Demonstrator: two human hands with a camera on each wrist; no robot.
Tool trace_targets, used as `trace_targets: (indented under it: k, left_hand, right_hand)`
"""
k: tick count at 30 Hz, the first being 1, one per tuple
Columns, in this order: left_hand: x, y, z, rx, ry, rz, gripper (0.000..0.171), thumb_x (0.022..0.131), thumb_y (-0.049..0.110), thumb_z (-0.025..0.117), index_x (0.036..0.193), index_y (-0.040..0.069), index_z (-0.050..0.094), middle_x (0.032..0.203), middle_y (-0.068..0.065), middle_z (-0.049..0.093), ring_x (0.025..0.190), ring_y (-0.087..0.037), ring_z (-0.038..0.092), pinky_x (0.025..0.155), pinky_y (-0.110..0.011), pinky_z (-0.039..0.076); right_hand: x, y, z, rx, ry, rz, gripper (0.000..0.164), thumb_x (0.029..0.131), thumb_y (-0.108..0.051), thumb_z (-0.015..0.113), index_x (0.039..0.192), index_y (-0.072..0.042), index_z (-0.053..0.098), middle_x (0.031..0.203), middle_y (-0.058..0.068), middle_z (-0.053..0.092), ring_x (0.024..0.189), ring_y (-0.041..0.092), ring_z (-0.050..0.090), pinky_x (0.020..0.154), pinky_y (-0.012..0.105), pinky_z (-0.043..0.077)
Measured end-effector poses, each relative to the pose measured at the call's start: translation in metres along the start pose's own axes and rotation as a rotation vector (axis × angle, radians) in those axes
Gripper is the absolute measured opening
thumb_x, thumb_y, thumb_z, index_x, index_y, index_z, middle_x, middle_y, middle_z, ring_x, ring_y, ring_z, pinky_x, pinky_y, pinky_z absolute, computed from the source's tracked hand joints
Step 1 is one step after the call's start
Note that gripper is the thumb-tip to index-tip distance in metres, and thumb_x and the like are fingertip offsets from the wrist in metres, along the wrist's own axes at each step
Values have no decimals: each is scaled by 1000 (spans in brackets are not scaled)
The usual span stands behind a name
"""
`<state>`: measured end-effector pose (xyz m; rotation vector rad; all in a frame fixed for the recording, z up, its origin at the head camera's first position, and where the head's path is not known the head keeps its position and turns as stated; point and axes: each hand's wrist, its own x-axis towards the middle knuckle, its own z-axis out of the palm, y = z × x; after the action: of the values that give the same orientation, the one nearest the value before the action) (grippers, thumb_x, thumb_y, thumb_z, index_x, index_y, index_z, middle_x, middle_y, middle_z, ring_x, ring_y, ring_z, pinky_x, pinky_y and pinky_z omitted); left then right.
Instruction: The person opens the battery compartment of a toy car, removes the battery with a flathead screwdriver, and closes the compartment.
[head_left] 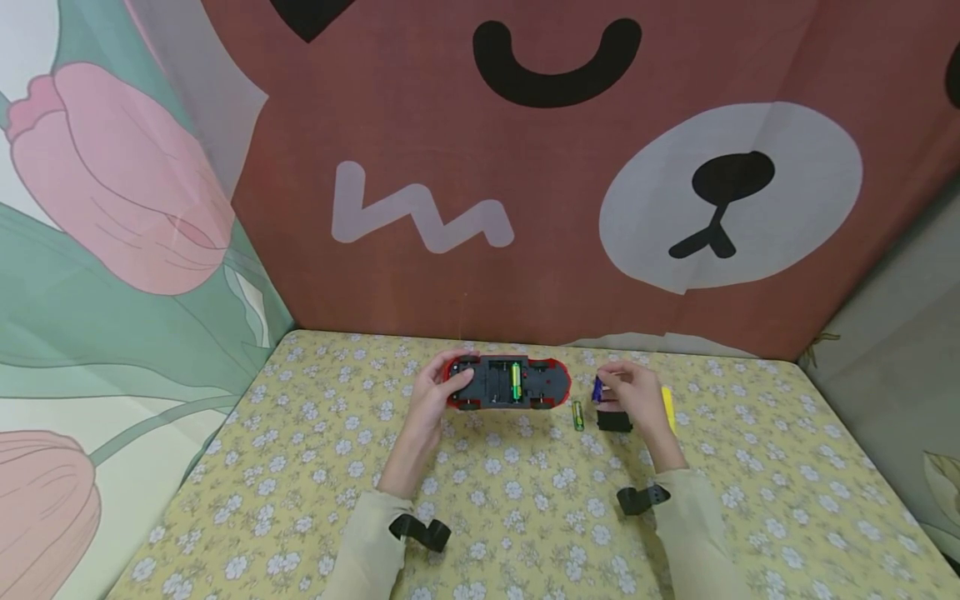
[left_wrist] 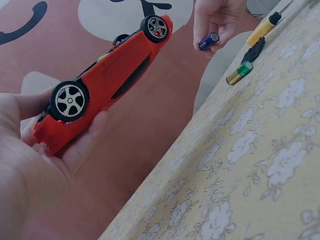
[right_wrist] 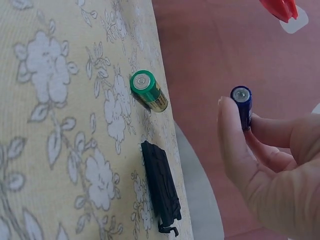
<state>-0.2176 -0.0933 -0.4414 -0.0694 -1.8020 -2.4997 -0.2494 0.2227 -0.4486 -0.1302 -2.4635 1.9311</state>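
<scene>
Blue casing shows between the thumb and fingers of the right hand (head_left: pixel 636 393), which pinch a small battery (right_wrist: pixel 243 111) with little gap beyond its width. The left hand (head_left: pixel 429 402) is curled round one end of a red toy car (head_left: pixel 549 388), held upside down above the table, thumb on the underside. Only the head view looks into the car's open compartment, where a green battery (head_left: pixel 516 381) lies across the right part beside dark slots; the left wrist view gives instead the red flank, the dark window and two silver-spoked wheels. A gap separates the car from the blue battery, and on the cloth near that gap lies a loose green-and-gold battery (right_wrist: pixel 150 92). Next to it is a black cover (right_wrist: pixel 161 185), whose small hook shows in the right wrist view. Beyond, a screwdriver (left_wrist: pixel 264 32) is a mere yellow sliver from the head, but the left wrist view shows its handle and metal shaft. Floral cloth (head_left: pixel 510 508) spreads toward the wearer and well out to both sides; its far edge, against the bear-print hanging (head_left: pixel 420 300), runs close behind the car.
</scene>
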Motion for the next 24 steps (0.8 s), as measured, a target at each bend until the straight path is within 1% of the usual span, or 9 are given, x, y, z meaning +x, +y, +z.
trace_targets:
  k: [4,8,12,15,20,24]
  left_hand:
    - [0,0,0,3,-1,1,29,94,3,71,122,12,72,142,-24,59,118,-22,61,88,-28,55]
    - [0,0,0,7,1,-1,30,94,3,71,122,11,72,142,-23,59,119,-22,60,89,-28,54]
    - [0,0,0,6,6,-9,30,94,3,71,122,11,71,143,-24,58,119,-22,60,89,-28,54]
    - [0,1,0,7,7,-9,30,94,3,71,122,11,72,143,-24,58,118,-22,60,89,-28,54]
    - [0,1,0,9,8,-8,30,94,3,72,122,11,71,143,-24,58,117,-22,60,89,-28,54]
    - [0,1,0,9,8,-14,32,94,3,71,125,7,70,144,-26,56,116,-21,60,88,-27,54]
  right_hand:
    - [0,0,0,16,-20,-1,34,106,-8,59,128,17,57,92,9,69,67,12,71,64,35,62]
    - [0,1,0,0,-29,-7,33,106,-9,59,127,17,58,90,8,69,67,13,72,66,37,63]
    - [-1,1,-2,-48,-29,-8,31,105,-10,61,125,15,61,90,8,70,67,14,70,67,35,62]
    - [-1,0,-2,-84,-34,4,29,104,-9,62,123,13,63,92,10,70,69,15,68,67,32,62]
    - [-2,0,-3,-139,-84,32,31,102,-7,62,126,12,64,102,15,71,76,16,68,72,34,62]
    - [-3,1,-3,-164,-133,34,32,102,-8,63,127,12,63,105,17,70,81,19,68,75,38,62]
